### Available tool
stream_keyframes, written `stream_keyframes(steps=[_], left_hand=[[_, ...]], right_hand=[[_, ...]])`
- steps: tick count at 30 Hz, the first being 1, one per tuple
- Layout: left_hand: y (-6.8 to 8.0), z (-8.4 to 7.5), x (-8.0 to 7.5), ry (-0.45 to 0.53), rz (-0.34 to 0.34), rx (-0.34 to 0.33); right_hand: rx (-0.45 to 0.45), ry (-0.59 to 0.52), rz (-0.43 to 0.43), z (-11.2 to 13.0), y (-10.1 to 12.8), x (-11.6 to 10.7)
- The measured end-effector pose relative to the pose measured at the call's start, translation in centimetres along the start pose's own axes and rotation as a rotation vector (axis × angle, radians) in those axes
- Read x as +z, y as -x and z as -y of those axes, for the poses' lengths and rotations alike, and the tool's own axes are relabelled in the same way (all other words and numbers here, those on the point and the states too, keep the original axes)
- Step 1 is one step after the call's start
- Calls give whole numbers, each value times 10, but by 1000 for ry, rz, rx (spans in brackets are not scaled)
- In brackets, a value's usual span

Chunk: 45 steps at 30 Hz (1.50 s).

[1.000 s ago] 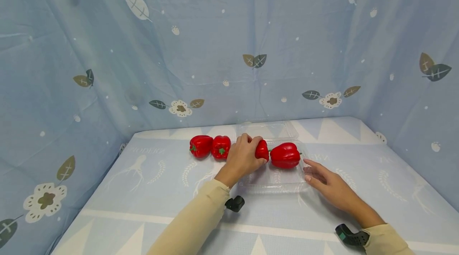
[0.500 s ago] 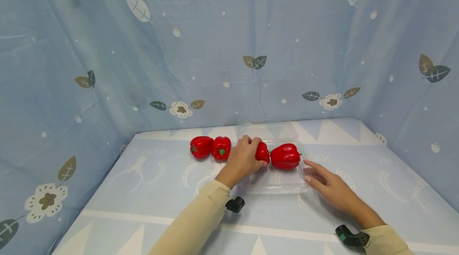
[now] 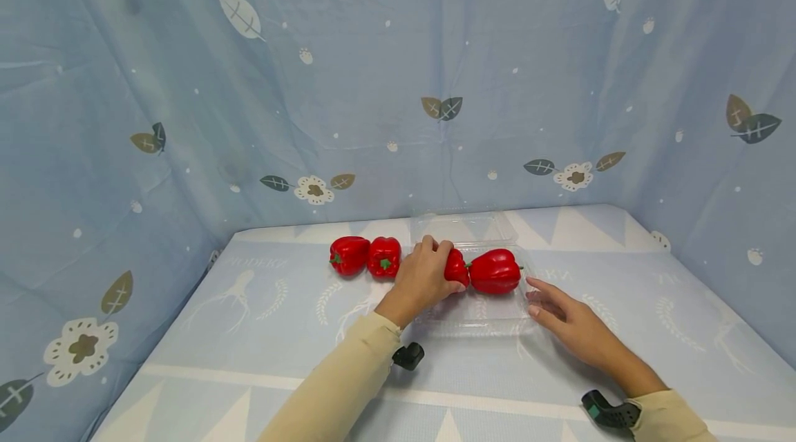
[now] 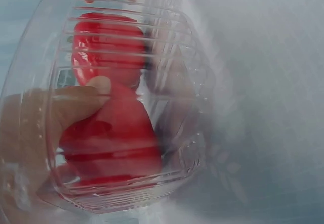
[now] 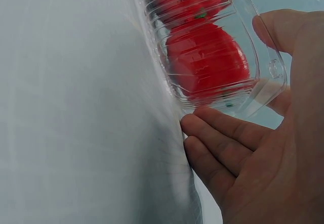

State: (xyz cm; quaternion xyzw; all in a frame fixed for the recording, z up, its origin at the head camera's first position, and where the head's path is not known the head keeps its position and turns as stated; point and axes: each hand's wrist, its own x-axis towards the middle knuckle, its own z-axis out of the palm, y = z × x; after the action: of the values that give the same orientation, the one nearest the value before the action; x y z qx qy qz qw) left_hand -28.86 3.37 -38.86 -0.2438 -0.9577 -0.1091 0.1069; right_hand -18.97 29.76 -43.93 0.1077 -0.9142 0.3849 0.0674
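A clear plastic clamshell box (image 3: 472, 324) sits on the table with its lid (image 3: 463, 226) folded back behind it. My left hand (image 3: 423, 276) grips a red bell pepper (image 3: 457, 266) in the left part of the box; its thumb shows through the wall in the left wrist view, and the hand hides much of that pepper. Just right of it, a second red bell pepper (image 3: 495, 271) lies in the box. My right hand (image 3: 569, 318) is at the box's right end, its thumb at the rim and its fingers (image 5: 217, 148) extended low by the end wall.
Two more red bell peppers, one at the left (image 3: 349, 255) and one beside it (image 3: 383, 256), lie on the table just left of the box. A blue patterned curtain (image 3: 373, 83) hangs behind the table and along both sides.
The pepper under my left hand has shifted very slightly to the right with the hand. My right hand and the other peppers hold their places.
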Motion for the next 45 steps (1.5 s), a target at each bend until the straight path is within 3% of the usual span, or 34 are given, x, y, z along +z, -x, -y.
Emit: stream_keyframes(steps=[13,22,30,37,45], left_hand=[[2,3,2,17,22,13],[6,4,3,-19,-24,54],[10,7,2,15,-18,56],[14,23,-3,91,-194,121],[21,53,-12,140,-353,92]], right_hand=[[2,3,-4,2,1,0],[2,0,-5,3,1,0],[2,0,-7,3,2,2],[0,3,-12,2,2,2],[0,-2,-11,1,1,2]])
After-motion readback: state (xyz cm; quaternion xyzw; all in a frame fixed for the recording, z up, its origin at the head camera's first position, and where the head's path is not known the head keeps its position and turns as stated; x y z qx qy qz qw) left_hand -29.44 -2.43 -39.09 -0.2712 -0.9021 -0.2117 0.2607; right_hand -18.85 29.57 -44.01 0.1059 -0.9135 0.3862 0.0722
